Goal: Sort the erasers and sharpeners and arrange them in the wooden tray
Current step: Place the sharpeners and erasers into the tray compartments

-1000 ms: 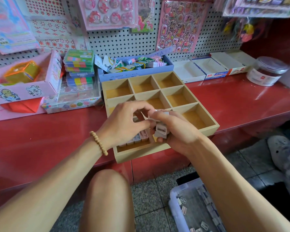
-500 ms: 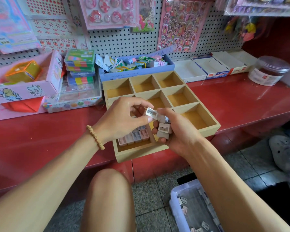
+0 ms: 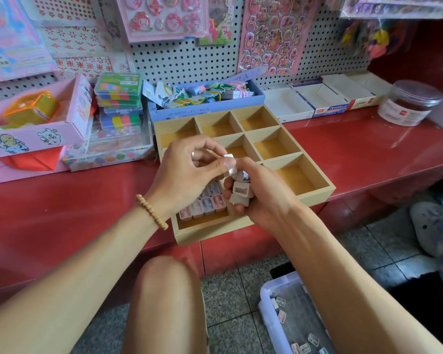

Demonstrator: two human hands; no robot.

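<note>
Red counter (image 3: 368, 159), wooden tray (image 3: 315, 194), left hand (image 3: 187, 175) pinching sharpener (image 3: 229, 163) at fingertips

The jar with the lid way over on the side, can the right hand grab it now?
Probably not: the right hand already holds a stack of sharpeners, and the jar stands far off.

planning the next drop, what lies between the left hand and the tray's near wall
In the head view, rows of small sharpeners standing in the near-left compartment lie between the left hand and the wooden tray near wall.

I count two hands; one wooden tray (image 3: 315, 198); roughly eight sharpeners (image 3: 202, 204) stood in its near-left compartment, some hidden; three or four in my right hand (image 3: 264, 198); one pinched by my left hand (image 3: 187, 175).
</note>
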